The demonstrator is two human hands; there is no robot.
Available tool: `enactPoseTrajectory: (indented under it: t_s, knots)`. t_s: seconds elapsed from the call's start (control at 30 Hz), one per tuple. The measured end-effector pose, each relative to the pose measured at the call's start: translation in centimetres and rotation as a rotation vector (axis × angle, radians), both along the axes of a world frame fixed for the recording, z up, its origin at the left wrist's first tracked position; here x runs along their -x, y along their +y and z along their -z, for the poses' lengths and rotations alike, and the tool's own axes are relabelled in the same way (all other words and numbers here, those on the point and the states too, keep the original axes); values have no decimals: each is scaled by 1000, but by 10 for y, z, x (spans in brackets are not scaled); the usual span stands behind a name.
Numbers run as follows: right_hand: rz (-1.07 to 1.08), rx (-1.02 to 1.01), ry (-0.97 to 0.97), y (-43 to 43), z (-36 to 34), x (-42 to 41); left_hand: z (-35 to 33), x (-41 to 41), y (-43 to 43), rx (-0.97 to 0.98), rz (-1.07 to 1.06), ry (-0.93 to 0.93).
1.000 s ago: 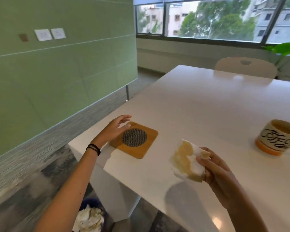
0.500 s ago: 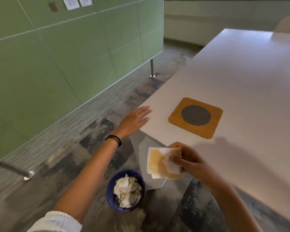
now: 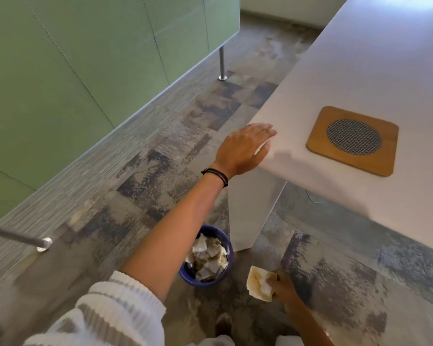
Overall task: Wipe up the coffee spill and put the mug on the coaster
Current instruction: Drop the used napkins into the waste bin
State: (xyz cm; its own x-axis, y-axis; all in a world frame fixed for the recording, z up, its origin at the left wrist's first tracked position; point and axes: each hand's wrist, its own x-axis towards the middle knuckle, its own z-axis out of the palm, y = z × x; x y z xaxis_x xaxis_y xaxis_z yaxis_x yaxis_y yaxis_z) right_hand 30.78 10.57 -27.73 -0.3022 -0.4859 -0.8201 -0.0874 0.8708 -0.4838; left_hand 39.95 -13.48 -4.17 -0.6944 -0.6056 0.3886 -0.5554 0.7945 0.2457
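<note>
Down low, right hand (image 3: 284,287) grips stained napkin (image 3: 256,283) just beside bin (image 3: 206,258).

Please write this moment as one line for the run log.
right hand: holds stained napkin beside bin | left hand: open on table corner | coaster: bare | mug: unseen

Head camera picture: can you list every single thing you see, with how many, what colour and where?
table: one, white, right side
coaster: one, wooden with a grey mesh circle, on the table near its corner
bin: one, dark blue, on the floor by the table leg, full of crumpled tissues
tissue: one, white stained brown, held beside the bin
wall panels: green, left
left hand: open, at the table corner
right hand: its grip shut on the tissue
</note>
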Motion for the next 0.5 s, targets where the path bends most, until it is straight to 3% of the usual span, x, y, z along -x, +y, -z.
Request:
enactPoseTrajectory:
  t_s: [0.1, 0.23, 0.33, 0.5]
  knots:
    - [97, -40, -6, -13, 6, -25, -3, -1, 2, 8, -16, 14]
    - [-114, 92, 52, -59, -9, -61, -4, -2, 3, 14, 7, 0]
    - [-180, 197, 28, -85, -22, -80, -5, -2, 2, 5, 9, -7]
    - [-223, 286, 156, -89, -40, -76, -5, -1, 2, -12, 11, -7]
